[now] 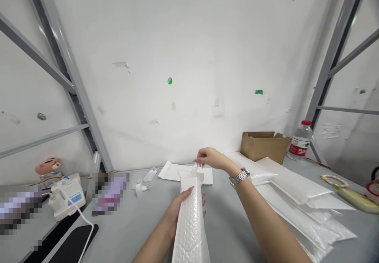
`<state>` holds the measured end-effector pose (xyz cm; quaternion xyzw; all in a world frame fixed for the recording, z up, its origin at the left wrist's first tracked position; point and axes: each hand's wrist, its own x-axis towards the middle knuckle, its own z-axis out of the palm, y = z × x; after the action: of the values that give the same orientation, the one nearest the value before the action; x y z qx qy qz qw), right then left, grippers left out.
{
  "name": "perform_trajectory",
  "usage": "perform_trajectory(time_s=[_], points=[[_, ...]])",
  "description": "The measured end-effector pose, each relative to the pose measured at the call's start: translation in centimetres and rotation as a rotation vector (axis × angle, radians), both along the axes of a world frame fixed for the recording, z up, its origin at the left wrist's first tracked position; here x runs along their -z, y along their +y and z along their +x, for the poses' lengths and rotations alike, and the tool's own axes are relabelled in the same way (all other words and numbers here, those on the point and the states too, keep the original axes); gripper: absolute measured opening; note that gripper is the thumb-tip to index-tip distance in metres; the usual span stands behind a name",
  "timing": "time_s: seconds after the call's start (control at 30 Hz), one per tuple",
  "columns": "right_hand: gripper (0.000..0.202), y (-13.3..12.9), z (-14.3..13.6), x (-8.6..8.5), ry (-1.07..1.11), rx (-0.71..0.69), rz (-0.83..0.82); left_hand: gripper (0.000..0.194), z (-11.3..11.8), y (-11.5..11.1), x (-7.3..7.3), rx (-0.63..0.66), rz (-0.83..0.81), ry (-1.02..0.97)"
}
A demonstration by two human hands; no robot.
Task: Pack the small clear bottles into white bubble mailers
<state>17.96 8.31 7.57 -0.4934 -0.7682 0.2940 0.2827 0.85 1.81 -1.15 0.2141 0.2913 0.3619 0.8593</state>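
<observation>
A long white bubble mailer [191, 219] stretches from the bottom edge toward the wall. My left hand [177, 211] is wrapped around it, thumb on top and fingertips showing on its right side. Over the mailer's far end, my right hand [209, 157] is pinched shut. Just below those fingertips is a small translucent whitish piece [194, 170]; whether it is separate or part of the mailer I cannot tell. Behind the far end lies a flat white envelope or sheet [170, 170]. Several small white plastic pieces with loops [141, 188] sit to the left.
White padded mailers [296, 180] are piled at right. Behind them stand a cardboard box [266, 146] and a red-capped bottle [300, 142]. A white power strip [66, 196] with a cable, a blurred purple item [111, 194] and a black pad [74, 245] lie at left. Metal posts flank the table.
</observation>
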Motion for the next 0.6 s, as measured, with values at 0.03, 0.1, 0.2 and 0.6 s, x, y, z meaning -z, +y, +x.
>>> perform_trajectory(time_s=[0.03, 0.1, 0.2, 0.6], points=[[0.018, 0.0, 0.1, 0.0, 0.002, -0.019, -0.018, 0.044, 0.1, -0.1, -0.1, 0.014, 0.008, -0.002], [0.018, -0.1, 0.1, 0.0, -0.027, -0.088, -0.072, 0.043, 0.2, -0.3, -0.2, 0.035, 0.012, -0.007], [0.019, -0.2, -0.4, 0.3, -0.129, -0.201, -0.159, 0.041, 0.2, -0.4, 0.0, 0.051, -0.014, 0.01], [0.053, -0.8, -3.2, 1.4, -0.358, -0.119, -0.171, 0.037, -0.8, 1.1, 1.4, 0.045, -0.018, 0.079]])
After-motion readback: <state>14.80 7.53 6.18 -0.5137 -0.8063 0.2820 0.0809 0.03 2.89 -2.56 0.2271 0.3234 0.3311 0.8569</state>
